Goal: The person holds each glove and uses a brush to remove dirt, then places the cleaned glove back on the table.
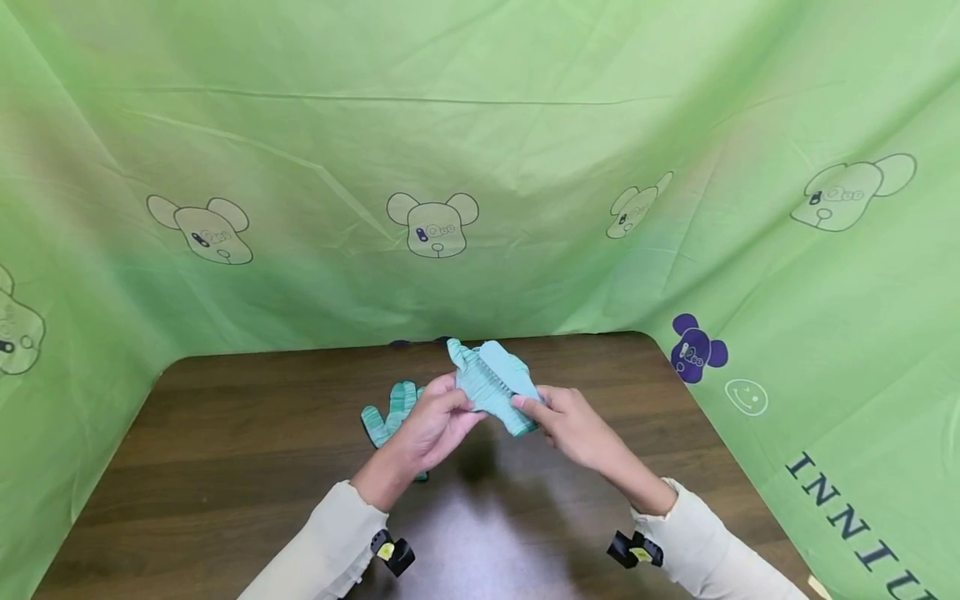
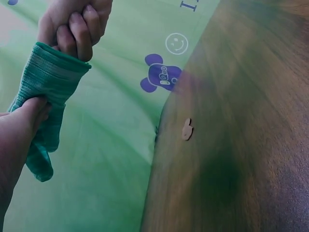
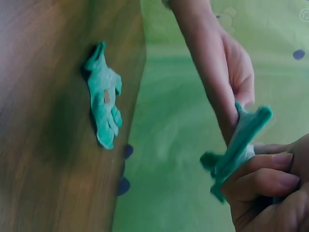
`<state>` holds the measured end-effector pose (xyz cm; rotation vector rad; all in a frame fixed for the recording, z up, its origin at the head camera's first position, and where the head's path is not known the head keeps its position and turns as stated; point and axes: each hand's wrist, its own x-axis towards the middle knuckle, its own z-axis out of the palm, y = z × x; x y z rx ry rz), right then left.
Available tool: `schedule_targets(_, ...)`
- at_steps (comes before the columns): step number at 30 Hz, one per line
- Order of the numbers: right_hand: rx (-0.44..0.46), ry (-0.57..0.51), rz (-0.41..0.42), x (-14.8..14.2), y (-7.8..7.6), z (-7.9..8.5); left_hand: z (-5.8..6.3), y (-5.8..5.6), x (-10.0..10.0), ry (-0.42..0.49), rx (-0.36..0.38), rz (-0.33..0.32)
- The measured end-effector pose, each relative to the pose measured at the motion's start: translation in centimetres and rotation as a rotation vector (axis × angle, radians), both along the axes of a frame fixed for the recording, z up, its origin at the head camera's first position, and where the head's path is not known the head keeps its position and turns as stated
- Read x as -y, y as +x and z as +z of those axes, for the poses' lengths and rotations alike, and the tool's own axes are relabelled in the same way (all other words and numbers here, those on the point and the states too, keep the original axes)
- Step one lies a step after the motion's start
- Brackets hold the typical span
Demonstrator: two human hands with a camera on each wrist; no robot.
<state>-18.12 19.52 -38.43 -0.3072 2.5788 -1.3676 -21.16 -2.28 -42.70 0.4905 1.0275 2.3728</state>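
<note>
Head view: left hand (image 1: 434, 425) and right hand (image 1: 575, 426) have fingers pinching the raised glove's (image 1: 487, 387) opposite sides, probably keeping it spread.

One glove (image 1: 397, 410) on table (image 1: 247, 467), left of raised glove (image 1: 486, 385), cloth (image 1: 337, 283) behind

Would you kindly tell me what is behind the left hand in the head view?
Behind the left hand, parts of a green striped glove show on the wood-grain table. The hand and wrist cover its middle, so that cannot be seen.
</note>
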Motion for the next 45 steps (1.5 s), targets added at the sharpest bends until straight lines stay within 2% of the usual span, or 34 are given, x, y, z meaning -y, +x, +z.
schedule_targets(5, 0.039, -0.039, -0.051, -0.7, -0.4, -0.1, 0.0, 0.2, 0.2, -0.009, 0.013, 0.001)
schedule_targets(13, 0.033, -0.013, -0.084, -1.4, -0.7, -0.3, -0.3, 0.3, 0.2, -0.008, 0.019, 0.004)
schedule_targets(17, 0.037, -0.038, -0.147, -2.0, -1.1, -0.2, -0.5, 0.3, 0.5, -0.013, 0.032, 0.030)
schedule_targets(19, 0.050, -0.060, -0.154, -2.1, -1.0, -0.2, -0.5, 0.3, 0.6, -0.016, 0.034, 0.042)
schedule_targets(22, 0.053, -0.064, -0.084, -1.3, -0.4, -0.1, -0.5, 0.2, 0.6, -0.018, 0.043, 0.052)
schedule_targets(26, 0.005, -0.005, 0.085, 0.5, 0.9, -0.3, -0.4, 0.3, 0.3, -0.017, 0.032, 0.037)
schedule_targets(29, -0.023, 0.029, 0.132, 1.3, 1.4, -0.7, -0.3, 0.3, 0.0, -0.012, 0.021, 0.026)
schedule_targets(34, -0.037, 0.025, 0.064, 1.2, 1.2, -0.8, -0.2, 0.2, 0.0, -0.014, 0.022, 0.014)
schedule_targets(45, 0.013, -0.008, -0.047, -0.1, 0.2, -0.4, -0.2, 0.4, 0.1, 0.009, 0.030, -0.003)
